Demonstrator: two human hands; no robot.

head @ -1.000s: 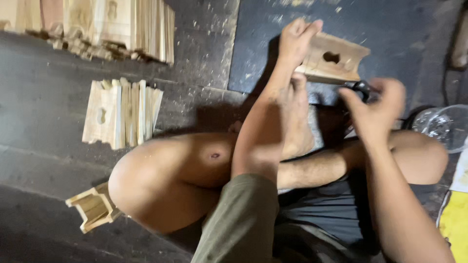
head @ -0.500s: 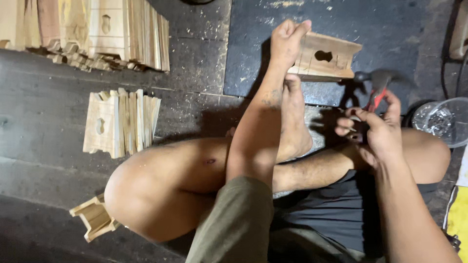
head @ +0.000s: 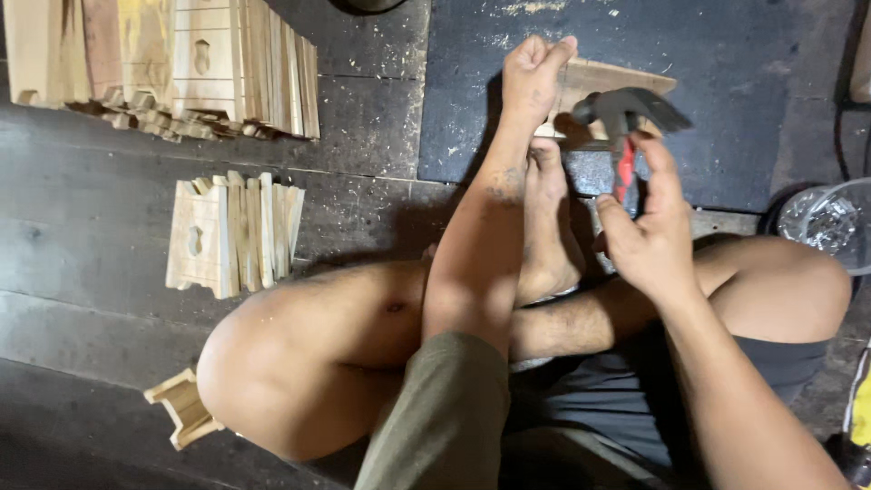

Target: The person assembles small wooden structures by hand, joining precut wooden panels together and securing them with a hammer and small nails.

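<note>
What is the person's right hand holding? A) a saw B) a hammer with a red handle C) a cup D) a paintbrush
B: the right hand grips a hammer with a dark metal head and a red handle, raised by the wooden piece that the left hand holds down on the dark floor.

Far to the left of my fingers a big stack of cut wooden panels point(head: 172, 68) leans in a row, with a smaller bundle of slotted wooden pieces point(head: 231, 234) below it. A small wooden offcut point(head: 184, 408) lies by my knee. Right of my fingers sits a clear plastic container point(head: 830, 222).
</note>
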